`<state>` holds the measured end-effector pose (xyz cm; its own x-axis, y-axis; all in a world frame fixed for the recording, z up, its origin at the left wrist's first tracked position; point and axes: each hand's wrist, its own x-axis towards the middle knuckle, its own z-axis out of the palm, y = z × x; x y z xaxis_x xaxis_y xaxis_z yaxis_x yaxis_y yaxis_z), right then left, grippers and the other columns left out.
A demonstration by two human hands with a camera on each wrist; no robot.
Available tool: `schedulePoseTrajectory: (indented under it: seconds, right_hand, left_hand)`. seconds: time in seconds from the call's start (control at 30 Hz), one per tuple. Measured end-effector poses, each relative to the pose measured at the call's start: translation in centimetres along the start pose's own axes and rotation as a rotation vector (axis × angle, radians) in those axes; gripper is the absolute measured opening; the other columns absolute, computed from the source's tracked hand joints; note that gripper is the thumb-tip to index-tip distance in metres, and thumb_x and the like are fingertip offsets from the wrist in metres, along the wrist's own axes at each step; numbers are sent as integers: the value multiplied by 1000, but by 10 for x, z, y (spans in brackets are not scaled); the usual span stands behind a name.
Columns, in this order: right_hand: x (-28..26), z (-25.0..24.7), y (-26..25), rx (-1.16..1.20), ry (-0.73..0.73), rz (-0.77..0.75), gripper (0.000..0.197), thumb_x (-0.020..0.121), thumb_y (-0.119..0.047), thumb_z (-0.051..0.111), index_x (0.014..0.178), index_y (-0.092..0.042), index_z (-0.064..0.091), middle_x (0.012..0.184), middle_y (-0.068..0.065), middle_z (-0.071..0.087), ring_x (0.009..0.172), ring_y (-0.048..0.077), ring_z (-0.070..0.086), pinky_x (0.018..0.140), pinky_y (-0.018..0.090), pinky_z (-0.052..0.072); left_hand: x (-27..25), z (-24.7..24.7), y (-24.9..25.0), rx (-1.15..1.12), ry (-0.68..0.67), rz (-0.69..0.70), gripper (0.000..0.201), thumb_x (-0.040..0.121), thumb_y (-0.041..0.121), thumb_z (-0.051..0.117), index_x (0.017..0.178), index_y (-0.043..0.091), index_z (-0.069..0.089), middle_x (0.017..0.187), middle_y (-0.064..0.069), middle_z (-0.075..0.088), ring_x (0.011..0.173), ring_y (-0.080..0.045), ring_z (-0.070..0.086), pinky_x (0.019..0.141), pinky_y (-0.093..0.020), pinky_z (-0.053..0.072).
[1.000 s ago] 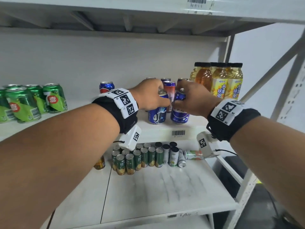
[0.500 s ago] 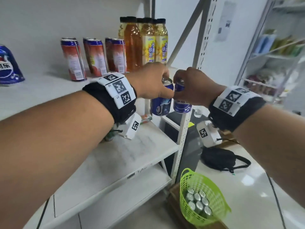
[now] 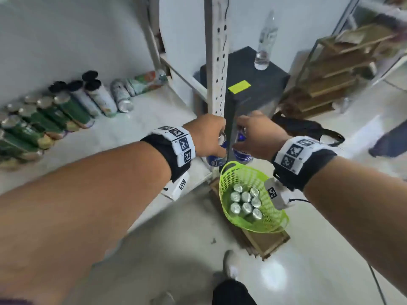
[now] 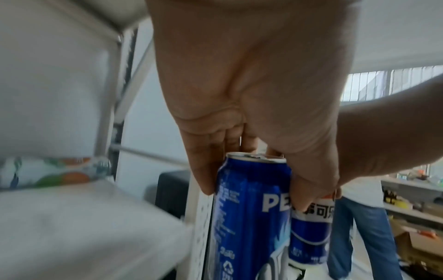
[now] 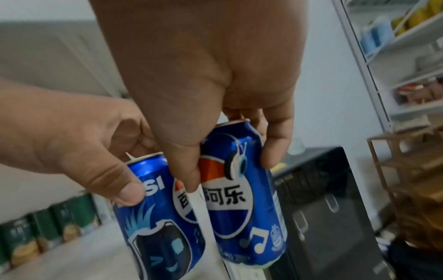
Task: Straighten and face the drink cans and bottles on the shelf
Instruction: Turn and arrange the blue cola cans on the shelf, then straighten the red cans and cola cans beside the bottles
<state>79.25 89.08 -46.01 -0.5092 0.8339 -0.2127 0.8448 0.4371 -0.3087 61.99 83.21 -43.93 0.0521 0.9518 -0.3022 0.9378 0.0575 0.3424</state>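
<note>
Each hand grips a blue Pepsi can from above by its top. My left hand (image 3: 209, 137) holds the left can (image 3: 214, 161) (image 4: 249, 208), thumb and fingers curled round its rim. My right hand (image 3: 256, 133) (image 5: 227, 166) holds the right can (image 3: 242, 154) (image 5: 244, 208). The two cans hang upright side by side, almost touching, in front of the white shelf post (image 3: 217, 62) and just above a green basket (image 3: 279, 219). Green cans (image 3: 44, 119) and dark-capped cans (image 3: 94, 95) stand in rows on the lower shelf (image 3: 132, 133) to the left.
Several silver-topped cans (image 3: 244, 201) fill the basket, which sits on a wooden board (image 3: 268, 241). A black box (image 3: 259, 89) with a clear bottle (image 3: 265, 40) stands behind the post. A black bag (image 3: 308, 128) lies on the floor, and another person (image 3: 387, 142) stands at right.
Both hands lifted the two Pepsi cans off the upper shelf and carried them down and right to above the green basket. My view swung down with them.
</note>
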Motion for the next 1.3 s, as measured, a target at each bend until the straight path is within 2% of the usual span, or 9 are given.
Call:
schedulePoseTrajectory:
  seconds: [0.17,0.33,0.57,0.67,0.77,0.87,0.97,1.03,1.3]
  right_hand:
    - [37,89,83,38,-155,84,42,78,-34,78,115,-20,62,107,9,46,94,36,60,78,32,45]
    - [52,181,147,112,-266,163,43,83,-34,73,122,-19,63,119,15,49,98,36,58,90,44,56]
    - [53,288,210,102,-422,281,52,83,-30,76,131,-16,60,129,18,44,116,44,55,98,50,54]
    - [44,321,223,102,-459,310,55,82,-32,79,131,-16,60,131,19,43,117,45,55,96,49,54]
    - [34,343,224,82,-441,311,58,82,-32,80,132,-15,57,135,21,42,123,45,51,94,48,52]
    - [37,343,220,73,-424,311,65,81,-32,83,136,-15,54,138,20,41,128,44,47,96,49,50]
    - [32,329,209,25,-398,331,70,81,-33,84,141,-16,52,140,19,41,133,43,43,99,53,50]
    - [27,308,195,-23,-362,313,68,81,-33,80,141,-18,52,137,18,43,133,43,42,100,56,51]
    - [10,171,67,-17,-208,90,53,86,-39,72,135,-22,58,132,14,52,128,39,49,102,53,51]
  left_hand:
    - [73,101,-5,-35,-117,-57,53,72,39,92,103,10,59,103,-10,66,91,-34,63,81,-47,56]
    - [126,204,-19,-63,-219,-97,60,74,36,92,117,9,59,116,-11,63,104,-33,62,89,-44,54]
    - [166,336,-29,-66,-353,-111,68,77,35,93,129,9,58,131,-14,62,122,-34,60,98,-39,47]
    - [166,377,-31,-62,-405,-121,71,73,34,95,127,9,56,130,-14,60,118,-35,60,88,-39,47]
    - [160,400,-30,-64,-377,-115,68,72,32,94,123,10,57,127,-13,59,114,-35,60,78,-33,37]
    - [164,398,-23,-59,-347,-112,70,76,32,93,131,7,58,133,-14,60,121,-34,59,81,-33,38]
    - [155,384,-17,-59,-307,-136,74,81,33,91,140,6,55,142,-16,56,130,-35,58,98,-38,48]
    - [142,361,-14,-63,-285,-133,71,85,34,87,142,6,56,143,-16,56,131,-35,58,104,-38,48]
    - [41,185,-41,-54,-89,-182,37,88,34,80,118,16,70,119,-7,69,111,-30,65,92,-37,54]
